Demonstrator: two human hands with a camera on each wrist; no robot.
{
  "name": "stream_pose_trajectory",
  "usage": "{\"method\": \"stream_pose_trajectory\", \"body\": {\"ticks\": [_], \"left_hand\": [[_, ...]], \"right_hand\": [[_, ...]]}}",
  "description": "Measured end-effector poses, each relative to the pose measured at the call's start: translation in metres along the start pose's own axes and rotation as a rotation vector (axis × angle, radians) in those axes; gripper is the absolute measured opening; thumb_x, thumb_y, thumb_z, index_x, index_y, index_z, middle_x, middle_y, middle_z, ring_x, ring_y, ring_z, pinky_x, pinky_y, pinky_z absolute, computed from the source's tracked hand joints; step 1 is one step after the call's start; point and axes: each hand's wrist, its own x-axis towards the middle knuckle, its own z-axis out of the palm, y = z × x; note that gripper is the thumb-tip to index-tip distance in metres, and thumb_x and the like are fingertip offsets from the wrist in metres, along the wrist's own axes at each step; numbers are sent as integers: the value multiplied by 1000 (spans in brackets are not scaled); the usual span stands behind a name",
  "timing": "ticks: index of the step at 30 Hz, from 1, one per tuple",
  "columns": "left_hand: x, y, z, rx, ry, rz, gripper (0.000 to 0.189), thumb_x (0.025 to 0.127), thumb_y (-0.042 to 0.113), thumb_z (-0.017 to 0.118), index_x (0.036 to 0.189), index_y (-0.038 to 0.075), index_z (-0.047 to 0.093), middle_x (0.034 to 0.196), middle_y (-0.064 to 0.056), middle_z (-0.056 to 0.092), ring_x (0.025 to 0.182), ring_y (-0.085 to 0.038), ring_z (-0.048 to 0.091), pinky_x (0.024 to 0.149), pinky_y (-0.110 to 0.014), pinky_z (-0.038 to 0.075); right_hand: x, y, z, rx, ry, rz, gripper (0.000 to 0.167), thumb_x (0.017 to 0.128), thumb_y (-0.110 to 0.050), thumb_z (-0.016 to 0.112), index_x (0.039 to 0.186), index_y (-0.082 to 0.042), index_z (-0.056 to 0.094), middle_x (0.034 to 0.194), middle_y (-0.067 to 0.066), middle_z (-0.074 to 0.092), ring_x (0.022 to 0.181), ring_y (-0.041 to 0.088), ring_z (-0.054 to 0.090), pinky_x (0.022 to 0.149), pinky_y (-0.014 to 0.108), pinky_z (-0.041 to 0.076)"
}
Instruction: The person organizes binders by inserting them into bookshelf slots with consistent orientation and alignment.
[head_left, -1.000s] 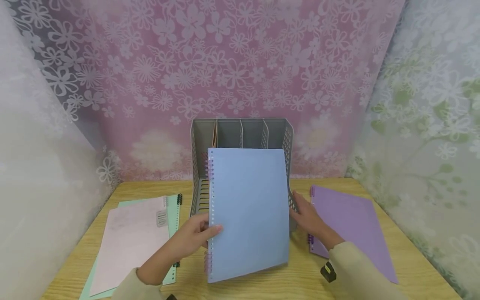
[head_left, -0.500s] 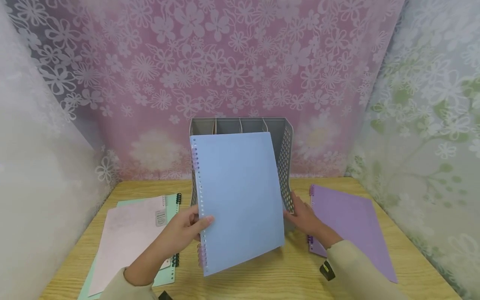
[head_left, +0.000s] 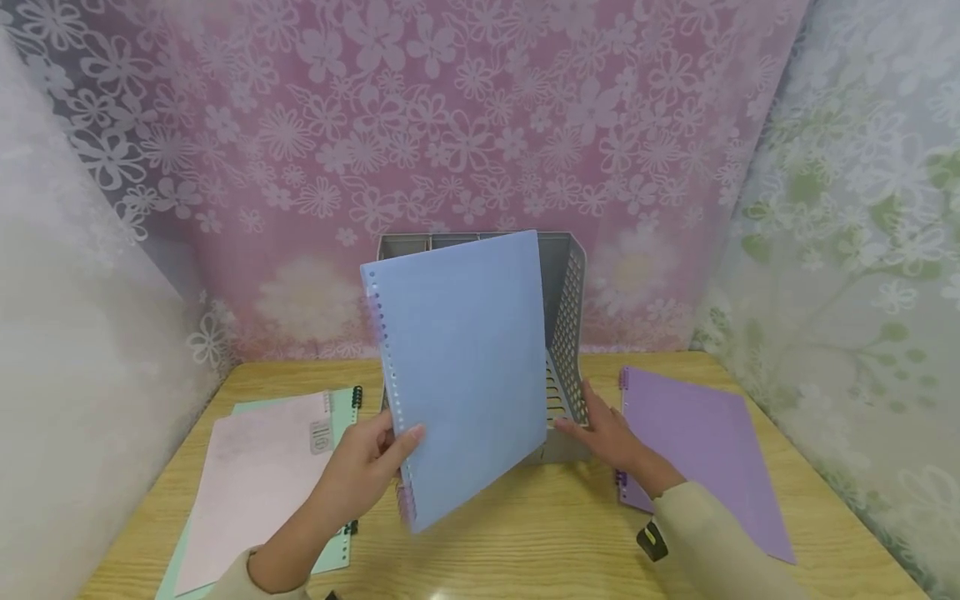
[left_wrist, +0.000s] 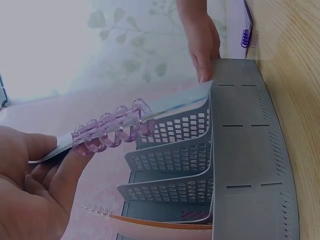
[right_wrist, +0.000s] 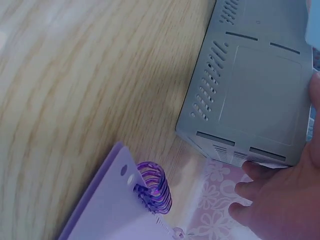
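Observation:
My left hand [head_left: 367, 454] pinches a light blue spiral notebook [head_left: 461, 358] by its ringed left edge, thumb on the front cover. The notebook is held tilted in front of the grey file organizer [head_left: 567, 308] and hides much of it. In the left wrist view, its purple rings [left_wrist: 112, 127] show beside the fingers, and its far end overlaps the organizer's compartments near the front lip. My right hand [head_left: 611, 429] holds the organizer's right front corner, thumb at the front lip and fingers along the outer side. An orange-edged notebook [left_wrist: 160, 227] stands in the leftmost compartment.
A purple spiral notebook [head_left: 705, 450] lies on the wooden table [head_left: 517, 550] to the right. On the left, a pale pink notebook [head_left: 262, 475] lies over a mint green one [head_left: 341, 550]. A pink flowered curtain [head_left: 465, 125] hangs behind.
The blue notebook has moved left and up and has tilted, uncovering the organizer's rightmost compartment. My left hand has shifted slightly left with it. The right hand stays at the organizer's corner.

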Motion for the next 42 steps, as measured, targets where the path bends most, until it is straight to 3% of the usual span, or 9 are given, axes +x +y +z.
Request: {"method": "stream_pose_trajectory", "body": {"ticks": [2,6,12,18,23,29,33,37,42], "left_hand": [[0,2,1,-12,32,21,34,102,20,52,128,-1,56,102,-15,72,82,-13,71,62,-27,57],[0,5,3,-36,87,25,32,102,18,53,127,-2,57,106,-19,71,89,-21,72,64,-26,58],[-2,9,0,49,179,2,25,100,17,55,117,1,64,72,-6,69,49,-5,52,43,-22,42],[-2,9,0,54,211,30,23,100,15,56,115,0,64,62,-1,63,42,-4,38,39,-23,35],[-3,11,0,78,256,50,23,99,12,57,116,-2,64,79,-10,72,53,-5,59,42,-22,44],[-1,9,0,197,301,138,19,97,6,58,112,-4,64,79,-11,73,55,-7,63,42,-20,45],[0,7,0,254,336,189,19,96,2,59,112,-5,63,64,-2,65,47,5,50,38,-17,38],[1,7,0,303,364,212,18,95,2,60,111,-5,63,49,13,38,40,9,20,34,-17,25],[3,6,1,360,400,269,9,93,0,61,101,-2,64,49,15,34,39,9,20,34,-15,24]], "right_hand": [[0,0,0,-2,4,4,93,98,-48,50,151,9,-2,156,31,9,143,46,13,110,68,3],[0,2,0,6,4,3,93,99,-48,50,151,9,-2,156,31,8,143,46,12,110,69,5],[1,3,1,32,-9,7,93,99,-47,50,152,7,-4,157,30,7,143,46,12,111,68,5],[1,1,0,34,-13,9,94,98,-48,51,152,6,-4,157,30,6,142,48,14,112,65,14],[0,-1,-1,54,-29,19,95,98,-49,52,152,4,-6,157,29,4,141,47,15,112,63,17],[-1,-2,-2,50,-37,30,97,98,-50,51,152,4,-8,157,29,2,142,47,14,113,61,16],[-1,-3,-2,50,-44,36,97,98,-50,51,152,4,-8,157,29,2,142,48,12,113,61,15],[0,-2,-2,48,-50,43,97,98,-51,51,152,3,-9,157,29,2,142,48,11,113,61,15],[0,0,-2,53,-54,46,94,99,-48,50,152,2,-10,157,29,0,142,48,12,113,61,15]]}}
